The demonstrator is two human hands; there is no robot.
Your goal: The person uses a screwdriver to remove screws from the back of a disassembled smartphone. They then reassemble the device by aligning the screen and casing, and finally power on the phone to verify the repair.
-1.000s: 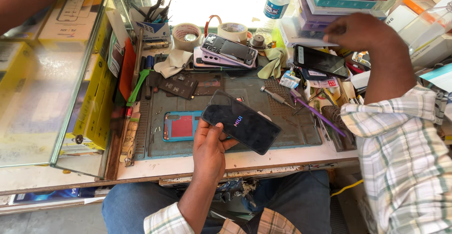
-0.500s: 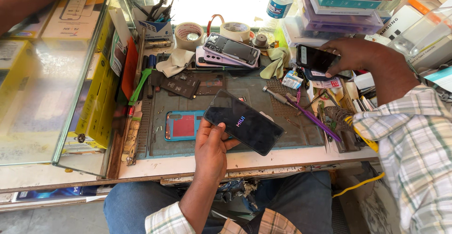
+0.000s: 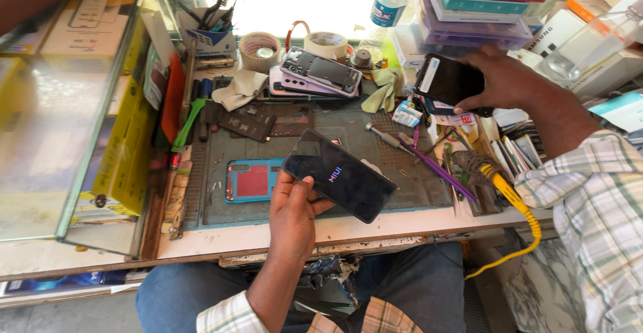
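The left hand [image 3: 295, 209] still grips a black phone [image 3: 339, 175] by its lower edge, tilted over the grey mat [image 3: 408, 185], much as before. The right hand [image 3: 499, 82] has come back from the stacked boxes [image 3: 482, 18], now pinching a second dark phone [image 3: 447, 80] lifted above the clutter.

left hand [image 3: 295, 212] holding phone [image 3: 338, 174], cluttered workbench [image 3: 415, 222]

The left hand [image 3: 295, 216] covers the near corner of the dark phone [image 3: 339, 175], and the right hand [image 3: 499, 78] hides one end of the second phone [image 3: 447, 80]. The stacked boxes [image 3: 482, 11] run off the top edge. The small screws on the mat [image 3: 402, 159] are too tiny to tell apart.
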